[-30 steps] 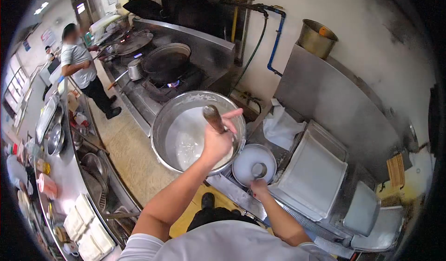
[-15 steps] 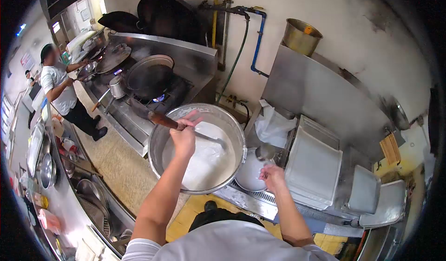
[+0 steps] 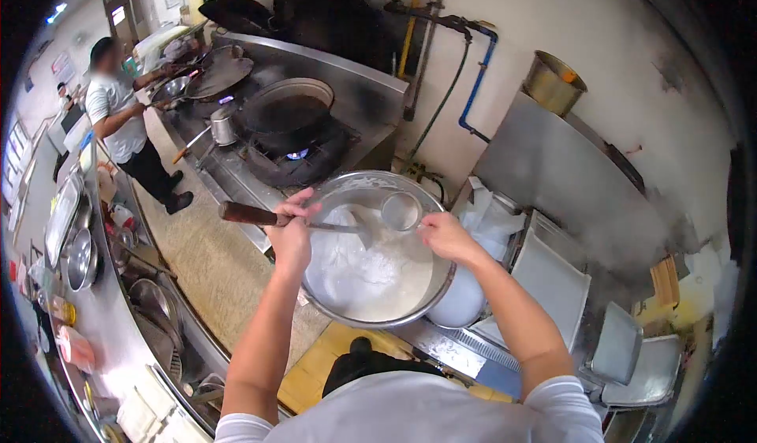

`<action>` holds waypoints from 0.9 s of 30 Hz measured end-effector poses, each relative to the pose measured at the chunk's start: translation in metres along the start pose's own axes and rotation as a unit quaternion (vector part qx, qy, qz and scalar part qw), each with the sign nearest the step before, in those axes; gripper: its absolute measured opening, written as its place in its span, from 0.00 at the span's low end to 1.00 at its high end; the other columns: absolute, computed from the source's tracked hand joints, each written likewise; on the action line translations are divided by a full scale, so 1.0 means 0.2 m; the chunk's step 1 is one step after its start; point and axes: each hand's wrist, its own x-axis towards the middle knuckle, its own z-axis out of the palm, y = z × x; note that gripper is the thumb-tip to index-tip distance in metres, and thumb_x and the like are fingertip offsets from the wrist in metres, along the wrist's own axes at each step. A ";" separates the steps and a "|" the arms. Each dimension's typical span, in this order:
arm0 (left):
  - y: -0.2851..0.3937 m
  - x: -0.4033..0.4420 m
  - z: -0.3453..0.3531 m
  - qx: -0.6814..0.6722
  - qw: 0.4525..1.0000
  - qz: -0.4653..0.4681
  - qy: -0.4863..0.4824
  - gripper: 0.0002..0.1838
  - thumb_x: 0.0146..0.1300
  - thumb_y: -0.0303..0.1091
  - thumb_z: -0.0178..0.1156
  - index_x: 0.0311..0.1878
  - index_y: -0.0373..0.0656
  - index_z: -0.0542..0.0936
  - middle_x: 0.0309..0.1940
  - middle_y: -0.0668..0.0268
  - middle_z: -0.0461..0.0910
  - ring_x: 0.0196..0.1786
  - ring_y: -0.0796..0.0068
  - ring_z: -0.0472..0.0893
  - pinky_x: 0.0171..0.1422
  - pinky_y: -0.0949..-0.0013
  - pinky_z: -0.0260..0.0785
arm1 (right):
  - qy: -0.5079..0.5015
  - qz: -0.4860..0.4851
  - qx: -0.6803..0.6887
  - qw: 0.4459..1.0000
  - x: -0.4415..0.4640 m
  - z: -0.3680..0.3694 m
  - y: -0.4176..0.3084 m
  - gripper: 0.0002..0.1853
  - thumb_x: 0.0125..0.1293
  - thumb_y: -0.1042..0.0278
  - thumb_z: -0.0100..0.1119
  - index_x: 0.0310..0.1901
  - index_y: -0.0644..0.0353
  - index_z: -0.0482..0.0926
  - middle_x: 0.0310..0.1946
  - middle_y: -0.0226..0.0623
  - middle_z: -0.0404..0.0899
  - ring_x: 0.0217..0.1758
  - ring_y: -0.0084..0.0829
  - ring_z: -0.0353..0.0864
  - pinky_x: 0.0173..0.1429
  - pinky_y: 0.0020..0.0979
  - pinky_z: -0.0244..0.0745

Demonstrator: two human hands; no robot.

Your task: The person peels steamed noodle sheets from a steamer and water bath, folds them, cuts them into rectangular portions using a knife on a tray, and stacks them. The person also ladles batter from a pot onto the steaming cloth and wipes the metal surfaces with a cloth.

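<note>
Left hand [image 3: 290,240]: clasped around the dark, round wooden handle of a long spatula [image 3: 330,227], some fingers extended; its flat blade meets the white mixture [image 3: 364,279]. Right hand [image 3: 448,236]: fingers pinching a small, round metal cup [image 3: 401,211] at its side, held above the mixture. Mixture: milky, with a rippled surface, inside a deep, circular metal basin [image 3: 439,265], inner wall smeared white. Beside: blackened round wok [image 3: 288,116] over a blue flame [image 3: 297,155].
</note>
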 end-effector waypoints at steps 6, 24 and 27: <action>0.15 -0.18 -0.16 0.035 0.998 0.042 -0.034 0.15 0.57 0.05 0.43 0.34 0.40 0.69 0.59 0.44 0.80 0.52 0.51 0.87 0.65 0.50 0.79 | 0.013 -0.037 -0.251 0.967 0.33 0.36 -0.04 0.12 0.66 0.76 0.55 0.46 0.71 0.85 0.42 0.59 0.87 0.46 0.54 0.89 0.58 0.47 0.84; 0.22 -0.53 -0.25 0.145 0.976 0.135 -0.088 0.17 0.53 0.03 0.45 0.33 0.40 0.71 0.55 0.52 0.82 0.63 0.58 0.81 0.72 0.57 0.70 | -0.063 -0.056 -0.297 0.951 0.51 0.86 -0.05 0.15 0.64 0.68 0.63 0.49 0.67 0.84 0.48 0.56 0.86 0.55 0.54 0.87 0.60 0.49 0.84; 0.18 -0.54 -0.30 0.210 0.966 0.128 -0.084 0.14 0.58 0.07 0.54 0.38 0.41 0.74 0.59 0.53 0.79 0.66 0.60 0.78 0.73 0.56 0.68 | -0.074 0.035 -0.122 0.989 0.55 0.87 0.01 0.14 0.61 0.67 0.66 0.45 0.67 0.86 0.48 0.58 0.86 0.57 0.54 0.87 0.62 0.50 0.81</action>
